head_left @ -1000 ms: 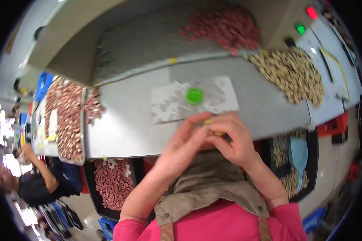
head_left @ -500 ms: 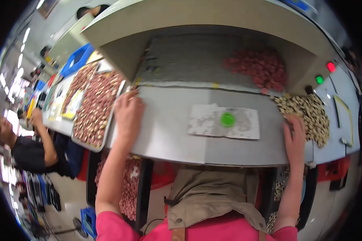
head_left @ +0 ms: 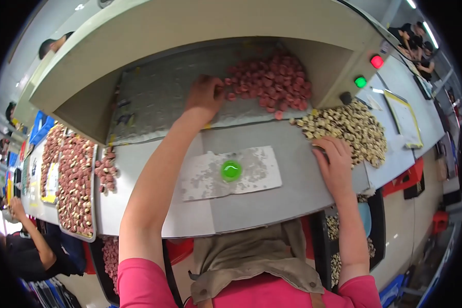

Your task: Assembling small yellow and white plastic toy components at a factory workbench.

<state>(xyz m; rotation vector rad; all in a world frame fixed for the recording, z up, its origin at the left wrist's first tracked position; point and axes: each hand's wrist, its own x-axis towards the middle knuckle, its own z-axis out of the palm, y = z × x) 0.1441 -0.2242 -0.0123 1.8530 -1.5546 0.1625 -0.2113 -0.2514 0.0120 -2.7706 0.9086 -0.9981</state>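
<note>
My left hand [head_left: 205, 97] reaches into the beige booth [head_left: 190, 25]. Its fingers curl at the left edge of a heap of small round pink pieces [head_left: 272, 79]; what they grip, if anything, is hidden. My right hand [head_left: 335, 163] rests at the near edge of a pile of small cream-and-black pieces [head_left: 351, 128]. Thumb and fingers are drawn together there, and what lies between them is too small to make out. Between my arms, a bright green round dish [head_left: 231, 170] sits on a stained white paper sheet [head_left: 262, 169].
A tray [head_left: 93, 220] of pink and cream pieces stands at left, with loose pink pieces [head_left: 106, 169] beside it. Red [head_left: 377, 61] and green [head_left: 361, 82] lights are on the booth's right wall. Below the bench is a black bin [head_left: 377, 220]. Another person [head_left: 36, 246] works at far left.
My left hand has moved from the bench's left side, near the tray, into the booth beside the pink heap. My right hand stays by the cream-and-black pile. The view has turned right.
</note>
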